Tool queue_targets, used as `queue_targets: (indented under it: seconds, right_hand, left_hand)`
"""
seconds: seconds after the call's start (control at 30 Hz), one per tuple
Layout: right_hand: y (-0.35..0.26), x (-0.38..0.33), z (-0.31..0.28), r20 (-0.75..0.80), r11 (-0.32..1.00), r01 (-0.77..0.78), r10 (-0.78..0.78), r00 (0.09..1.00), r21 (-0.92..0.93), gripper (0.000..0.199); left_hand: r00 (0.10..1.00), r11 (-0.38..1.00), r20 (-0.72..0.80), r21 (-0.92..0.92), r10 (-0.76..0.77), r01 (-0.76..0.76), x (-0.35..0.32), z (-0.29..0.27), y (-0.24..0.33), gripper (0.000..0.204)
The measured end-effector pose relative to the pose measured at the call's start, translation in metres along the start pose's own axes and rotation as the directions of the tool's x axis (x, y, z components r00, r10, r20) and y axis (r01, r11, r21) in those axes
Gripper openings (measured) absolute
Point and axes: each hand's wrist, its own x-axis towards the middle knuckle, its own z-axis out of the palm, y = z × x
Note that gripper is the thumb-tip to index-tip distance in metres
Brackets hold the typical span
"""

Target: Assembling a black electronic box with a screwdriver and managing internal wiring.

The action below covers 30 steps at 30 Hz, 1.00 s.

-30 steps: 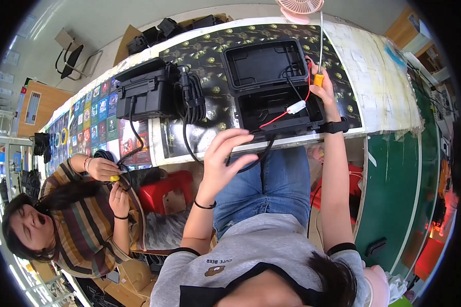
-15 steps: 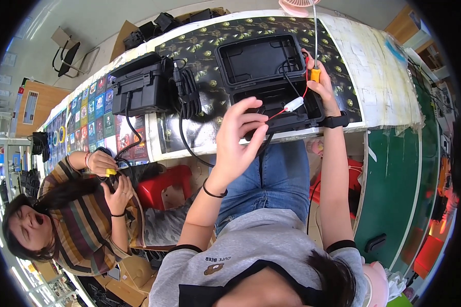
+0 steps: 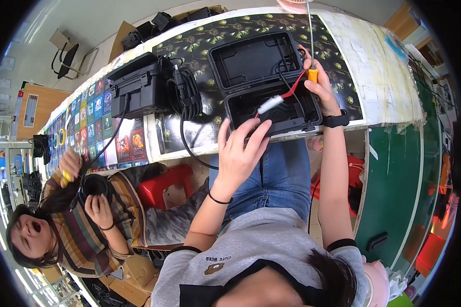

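Over the open black case (image 3: 271, 87) on the counter (image 3: 389, 66), we are clamping our right hand (image 3: 320, 84) on the yellow-handled tool (image 3: 311, 71) while our left hand (image 3: 241, 153), fingers spread, is hovering at the rim, red lead (image 3: 294, 89) not yet tucked in.

On the long table (image 3: 384, 77), the open hard case (image 3: 264, 84) sits at the near edge with a cable probe (image 3: 271, 104) inside it, a coiled cable (image 3: 188, 89) just to its left, a closed case (image 3: 138, 87) further left, and a plastic stool (image 3: 161, 187) below the table's edge.
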Motion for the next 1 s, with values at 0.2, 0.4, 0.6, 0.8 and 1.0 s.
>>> queue_targets:
  seconds: [0.2, 0.4, 0.6, 0.8, 1.0]
  right_hand:
    - [0.000, 0.006, 0.007, -0.096, 0.980, 0.042, -0.062, 0.993, -0.193, 0.037]
    - [0.000, 0.008, 0.005, -0.269, 0.983, -0.152, 0.175, 0.947, 0.101, 0.040]
    - [0.002, 0.009, 0.001, -0.285, 0.974, -0.226, 0.217, 0.934, 0.001, 0.043]
    - [-0.004, 0.005, 0.003, -0.192, 0.963, -0.233, 0.205, 0.960, -0.138, 0.051]
    - [-0.008, 0.005, 0.009, -0.194, 0.955, -0.213, 0.173, 0.966, -0.207, 0.057]
  left_hand:
    - [0.997, 0.999, 0.059, -0.027, 0.042, -0.041, 0.004, -0.004, -0.006, 0.056]
    - [0.999, 0.996, 0.036, -0.076, 0.041, -0.038, 0.000, -0.002, -0.008, 0.057]
    - [0.997, 0.993, -0.010, -0.090, 0.076, -0.077, -0.012, 0.000, -0.012, 0.048]
    - [0.991, 0.990, -0.035, -0.053, 0.126, -0.128, -0.017, 0.001, -0.015, 0.044]
    - [0.993, 0.992, -0.017, 0.029, 0.121, -0.120, -0.013, -0.004, -0.009, 0.046]
